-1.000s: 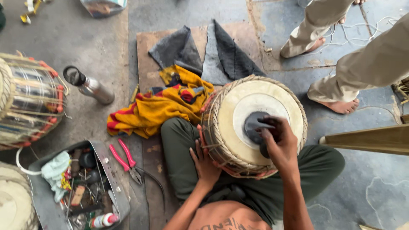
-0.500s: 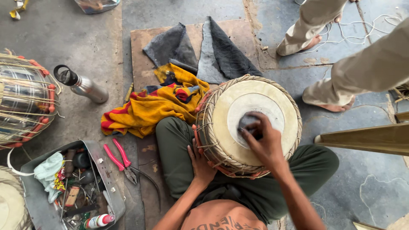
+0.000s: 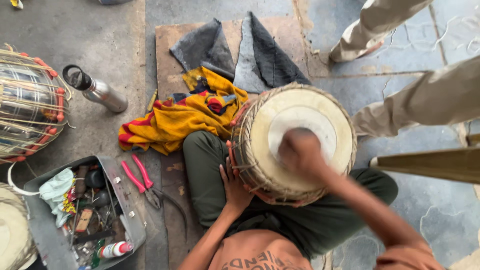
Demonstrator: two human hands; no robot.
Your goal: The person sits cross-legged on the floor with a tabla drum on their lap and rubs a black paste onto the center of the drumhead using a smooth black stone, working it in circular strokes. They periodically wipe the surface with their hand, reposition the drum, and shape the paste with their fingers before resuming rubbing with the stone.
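In the lap, between crossed legs: drum (image 3: 295,142), skin face up, long axis near vertical, tilted slightly away. Left hand (image 3: 234,186) spread flat against laced side wall. Right hand (image 3: 300,150) blurred on dark centre patch; grip not readable. Yellow cloth (image 3: 180,117) just left; pink-handled pliers (image 3: 142,180) and toolbox (image 3: 75,215) near. Another person's legs (image 3: 425,100) crowding right.

At the lower left of the frame you find an open grey metal toolbox (image 3: 55,240). Inside it, near the bottom edge, a small white bottle with a red cap (image 3: 114,249) lies on its side; a label on it cannot be made out. Beside the white cloth you see a small packet with red and yellow print (image 3: 70,194), partly hidden. No signs or screens appear anywhere in view.
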